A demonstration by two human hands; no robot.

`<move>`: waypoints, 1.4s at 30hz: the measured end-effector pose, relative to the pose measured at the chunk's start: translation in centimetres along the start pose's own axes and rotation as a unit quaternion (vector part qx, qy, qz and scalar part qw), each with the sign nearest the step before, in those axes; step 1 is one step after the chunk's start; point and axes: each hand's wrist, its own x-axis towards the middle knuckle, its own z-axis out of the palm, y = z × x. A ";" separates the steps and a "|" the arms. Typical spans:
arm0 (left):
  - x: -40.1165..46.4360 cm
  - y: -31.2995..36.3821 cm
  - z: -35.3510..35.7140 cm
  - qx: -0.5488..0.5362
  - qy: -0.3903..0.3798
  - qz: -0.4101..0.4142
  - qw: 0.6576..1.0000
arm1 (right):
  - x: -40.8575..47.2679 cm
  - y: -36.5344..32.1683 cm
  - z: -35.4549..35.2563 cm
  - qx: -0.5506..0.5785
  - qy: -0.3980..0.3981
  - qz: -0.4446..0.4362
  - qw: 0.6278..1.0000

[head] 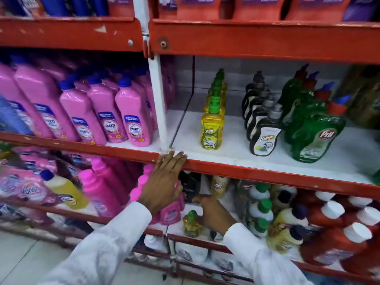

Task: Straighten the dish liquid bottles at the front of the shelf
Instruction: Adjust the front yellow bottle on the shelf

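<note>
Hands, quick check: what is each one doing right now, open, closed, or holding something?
Left hand: open, flat, fingertips on the red shelf edge, holding nothing.
Right hand: by the small yellow bottle on the lower shelf; grip cannot be told.

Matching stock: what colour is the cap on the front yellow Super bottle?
Green, on the yellow Super bottle; the head view shows it clearly.

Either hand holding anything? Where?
Left hand lies flat on the shelf edge, holding nothing. Right hand touches a small yellow bottle; grip unclear.
</note>
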 end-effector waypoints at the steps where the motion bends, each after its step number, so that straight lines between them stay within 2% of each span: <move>1: 0.0 0.0 0.1 -0.016 -0.002 -0.004 1.000 | 0.4 0.3 1.3 -0.003 -0.010 0.010 1.000; 4: 0.0 0.3 0.2 -0.049 0.015 -0.020 0.999 | 0.6 0.1 3.0 -0.018 -0.050 0.072 0.996; 10: 0.0 0.5 0.4 -0.098 0.036 -0.037 0.994 | 0.7 -0.2 2.7 -0.003 -0.025 0.081 0.996; 16: 0.1 0.1 1.0 -0.128 0.057 -0.039 0.989 | -2.7 -3.7 -4.7 0.086 0.102 0.059 0.989; 21: 0.7 0.6 1.1 -0.134 0.082 -0.062 0.986 | -4.3 -7.5 -13.5 0.174 0.213 0.007 0.961; 28: 0.7 0.8 1.1 -0.123 0.081 -0.061 0.987 | -2.7 -10.6 -21.5 0.177 0.312 -0.061 0.931; 32: 0.4 1.8 1.1 -0.088 0.070 -0.069 0.991 | 0.6 -10.2 -21.8 0.150 0.329 -0.046 0.931; 36: 0.3 2.4 1.7 -0.009 0.030 -0.068 0.997 | 3.2 -9.0 -20.7 0.134 0.304 -0.016 0.943; 42: 0.2 3.7 1.8 0.023 0.007 -0.102 0.994 | 4.6 -8.5 -19.9 0.128 0.282 -0.005 0.951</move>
